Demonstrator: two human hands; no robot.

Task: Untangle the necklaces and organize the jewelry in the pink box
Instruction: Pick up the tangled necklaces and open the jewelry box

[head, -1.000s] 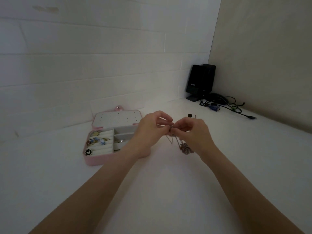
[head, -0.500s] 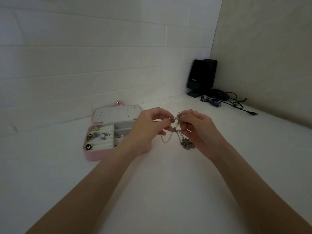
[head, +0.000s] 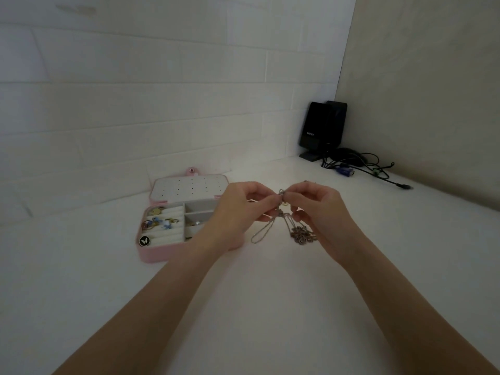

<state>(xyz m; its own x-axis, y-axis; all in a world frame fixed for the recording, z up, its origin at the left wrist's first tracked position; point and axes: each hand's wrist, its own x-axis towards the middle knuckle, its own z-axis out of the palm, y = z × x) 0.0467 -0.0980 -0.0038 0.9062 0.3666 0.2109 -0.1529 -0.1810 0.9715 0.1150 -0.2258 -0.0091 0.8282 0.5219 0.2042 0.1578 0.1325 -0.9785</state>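
Both hands are raised over the white table, fingertips close together. My left hand (head: 238,209) and my right hand (head: 319,212) each pinch the tangled silver necklaces (head: 282,209) at a knot between them. A chain loop (head: 261,234) hangs down under the left fingers, and a bunched pendant cluster (head: 301,235) dangles by the right palm. The pink box (head: 159,253) lies open to the left, partly hidden behind my left wrist. Its ring rolls hold several rings and small earrings (head: 159,223), and a black butterfly charm (head: 144,240) sits at the front corner.
The box's white lid (head: 189,188) with stud holes lies flat toward the tiled wall. A black speaker (head: 322,128) stands in the far right corner with a heap of dark cables (head: 359,166) trailing along the table.
The hands rose slightly and the necklaces came further out of the fingers. The chain loop and pendant cluster now hang in plain sight. The pinch at the knot stayed.
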